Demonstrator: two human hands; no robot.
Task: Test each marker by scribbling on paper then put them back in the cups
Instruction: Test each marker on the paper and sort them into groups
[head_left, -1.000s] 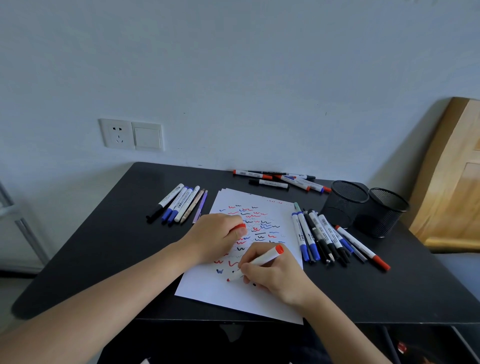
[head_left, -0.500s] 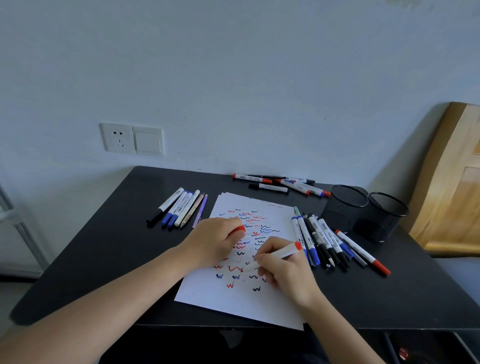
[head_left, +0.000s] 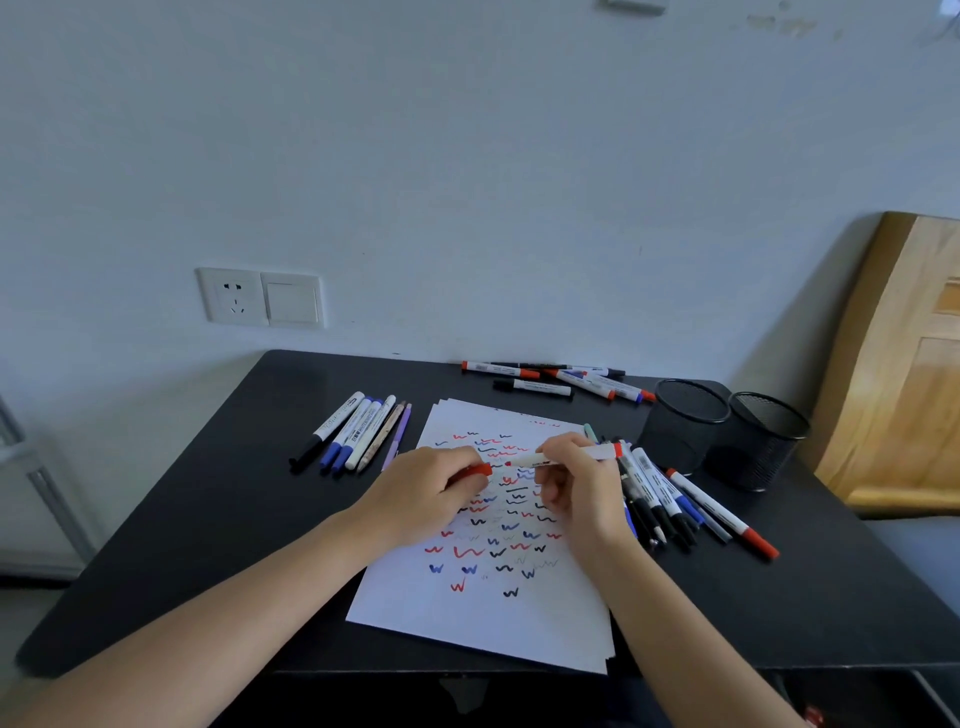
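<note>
My right hand (head_left: 576, 483) holds a white marker with a red end (head_left: 563, 457) level above the paper (head_left: 483, 613), its red tip pointing left. My left hand (head_left: 426, 493) grips the red cap (head_left: 475, 471), a short gap from that tip. The paper is covered with red, blue and black scribbles. Two black mesh cups (head_left: 685, 421) (head_left: 763, 441) stand at the right of the black table (head_left: 197, 519); neither shows a marker above its rim.
A row of markers (head_left: 675, 493) lies just right of the paper, another group (head_left: 353, 431) lies left of it, and a third (head_left: 556, 379) at the back edge. A wooden board (head_left: 904, 374) leans at the right. A wall socket (head_left: 260, 297) sits above the table.
My right hand lifted the marker off the lower paper and turned it level, tip toward my left hand. A fresh red scribble shows low on the sheet. The left hand stayed put with the cap.
</note>
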